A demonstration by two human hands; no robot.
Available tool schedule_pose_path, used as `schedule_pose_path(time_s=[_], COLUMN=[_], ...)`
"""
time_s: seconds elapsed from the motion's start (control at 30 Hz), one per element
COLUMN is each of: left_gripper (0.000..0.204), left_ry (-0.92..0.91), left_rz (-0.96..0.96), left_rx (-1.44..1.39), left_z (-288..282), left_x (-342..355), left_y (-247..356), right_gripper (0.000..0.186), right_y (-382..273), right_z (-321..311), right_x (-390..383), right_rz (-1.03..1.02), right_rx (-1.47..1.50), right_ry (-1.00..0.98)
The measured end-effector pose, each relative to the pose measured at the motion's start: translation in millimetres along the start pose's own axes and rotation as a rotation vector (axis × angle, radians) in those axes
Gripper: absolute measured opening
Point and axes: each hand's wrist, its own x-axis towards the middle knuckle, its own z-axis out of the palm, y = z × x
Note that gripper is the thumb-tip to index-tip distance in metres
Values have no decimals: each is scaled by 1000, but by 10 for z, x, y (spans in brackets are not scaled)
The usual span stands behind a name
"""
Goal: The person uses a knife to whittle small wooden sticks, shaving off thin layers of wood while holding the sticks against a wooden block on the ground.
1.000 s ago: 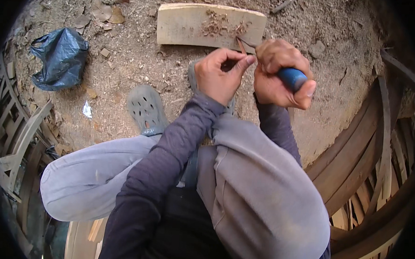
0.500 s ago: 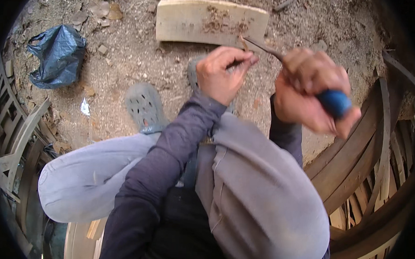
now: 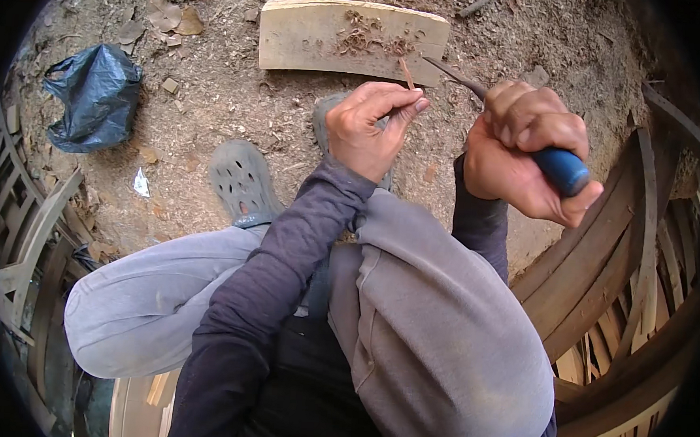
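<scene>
The left hand [image 3: 374, 129] pinches the stick [image 3: 406, 73], its tip showing against the board [image 3: 296, 40]. The knife [image 3: 458, 77] has moved rightward, its point now apart from the stick; cutting seems paused. The right hand [image 3: 532, 145] is wrapped tightly round the blue handle [image 3: 562, 171].

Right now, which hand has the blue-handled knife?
The right hand, closed around the blue-handled knife. The left hand instead pinches a thin reddish-brown wood sliver at its fingertips.
</scene>
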Motion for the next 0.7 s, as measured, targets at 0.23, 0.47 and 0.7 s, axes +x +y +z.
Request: schedule_pose_path(time_s=[0.23, 0.47, 0.7], left_gripper=[18, 20, 19], left_ry=[-30, -48, -22], left_rz=[78, 88, 78], left_rx=[45, 53, 45], left_z=[-3, 7, 9], left_x=[-13, 1, 11], left_y=[-42, -11, -41], right_gripper=[75, 72, 73], right_y=[-236, 62, 94], right_z=[51, -18, 31], right_x=[119, 17, -110], right_rz=[89, 22, 67], right_rx=[143, -28, -51], right_ry=[-188, -311, -182])
